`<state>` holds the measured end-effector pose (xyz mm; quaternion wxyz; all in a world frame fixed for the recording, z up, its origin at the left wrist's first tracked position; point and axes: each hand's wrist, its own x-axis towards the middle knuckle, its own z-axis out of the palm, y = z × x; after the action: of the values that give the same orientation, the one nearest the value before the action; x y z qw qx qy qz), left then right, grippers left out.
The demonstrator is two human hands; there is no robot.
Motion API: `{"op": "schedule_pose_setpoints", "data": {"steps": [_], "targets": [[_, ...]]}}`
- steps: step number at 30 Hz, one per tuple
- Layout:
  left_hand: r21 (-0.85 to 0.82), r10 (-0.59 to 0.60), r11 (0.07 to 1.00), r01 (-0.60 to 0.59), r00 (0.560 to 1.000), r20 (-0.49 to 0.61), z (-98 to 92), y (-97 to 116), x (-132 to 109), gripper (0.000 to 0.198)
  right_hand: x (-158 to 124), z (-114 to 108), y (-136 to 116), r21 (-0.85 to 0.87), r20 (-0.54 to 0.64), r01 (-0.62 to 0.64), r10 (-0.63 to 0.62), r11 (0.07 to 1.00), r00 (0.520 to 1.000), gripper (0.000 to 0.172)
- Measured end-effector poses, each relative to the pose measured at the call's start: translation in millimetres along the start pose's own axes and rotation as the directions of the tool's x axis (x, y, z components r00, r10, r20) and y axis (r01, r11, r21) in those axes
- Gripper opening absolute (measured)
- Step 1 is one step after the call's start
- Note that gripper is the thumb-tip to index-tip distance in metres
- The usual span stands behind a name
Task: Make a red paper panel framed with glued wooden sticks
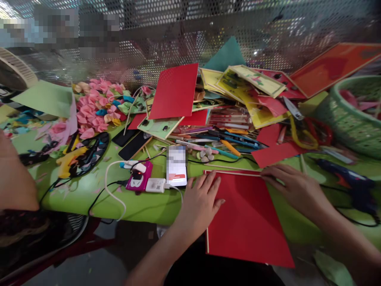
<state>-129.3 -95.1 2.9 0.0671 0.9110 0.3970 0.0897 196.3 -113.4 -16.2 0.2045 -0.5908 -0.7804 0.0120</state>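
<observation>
Red sheet (247, 222) on the counter (143, 212), its near edge running past the counter's front edge. One thin stick (238, 173) lies along the far edge, a second stick (207, 243) along the left edge. Room: tight at left, where a phone (178, 178) sits just beside the hand; pens and a black cable crowd the far side; bare green at right, as far as the glue gun (358, 188).

Left hand (200, 200): palm down, over the far left corner — fingers apart. Right hand (293, 188): reaching in from the right, fingers together at the far stick's right end — cannot tell whether clamped.
</observation>
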Motion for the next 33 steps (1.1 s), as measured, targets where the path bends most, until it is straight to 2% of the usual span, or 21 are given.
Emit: {"op": "schedule_pose_setpoints", "data": {"steps": [2, 7, 9, 12, 15, 27, 33], "targets": [[0.019, -0.006, 1.000, 0.006, 1.000, -0.016, 3.2, 0.0, 3.9, 0.057, 2.9, -2.6, -2.4, -0.059, 0.013, 0.020, -0.019, 0.998, 1.000, 0.029], [0.023, 0.000, 1.000, 0.001, 0.999, -0.035, 9.4, -1.9, 8.4, 0.058, 18.0, -13.9, -8.9, -0.062, 0.028, 0.001, 0.001, 0.998, 1.000, 0.025], [0.017, -0.001, 1.000, 0.001, 0.999, -0.039, 9.9, -2.7, 8.5, 0.057, 27.8, -16.5, -12.7, -0.108, 0.043, 0.033, -0.028, 0.994, 0.999, 0.026], [0.009, 0.002, 1.000, -0.002, 0.999, -0.045, 9.8, -3.3, 8.2, 0.056, 42.8, -15.8, -18.2, -0.244, 0.148, 0.099, -0.064, 0.965, 0.987, 0.025], [0.003, 0.003, 1.000, -0.003, 0.999, -0.047, 10.1, -3.4, 7.6, 0.055, 50.6, -13.8, -18.6, -0.354, 0.250, 0.138, -0.049, 0.925, 0.967, 0.024], [-0.031, 0.000, 1.000, -0.002, 0.999, -0.052, 13.3, -4.1, 7.2, 0.056, 47.7, -5.1, -11.5, -0.439, 0.330, 0.187, -0.036, 0.879, 0.943, 0.020], [-0.049, -0.005, 0.999, 0.003, 0.999, -0.048, 14.7, -4.1, 6.3, 0.056, 40.4, -21.0, 2.5, -0.382, 0.300, 0.156, -0.038, 0.911, 0.953, 0.022]]}}
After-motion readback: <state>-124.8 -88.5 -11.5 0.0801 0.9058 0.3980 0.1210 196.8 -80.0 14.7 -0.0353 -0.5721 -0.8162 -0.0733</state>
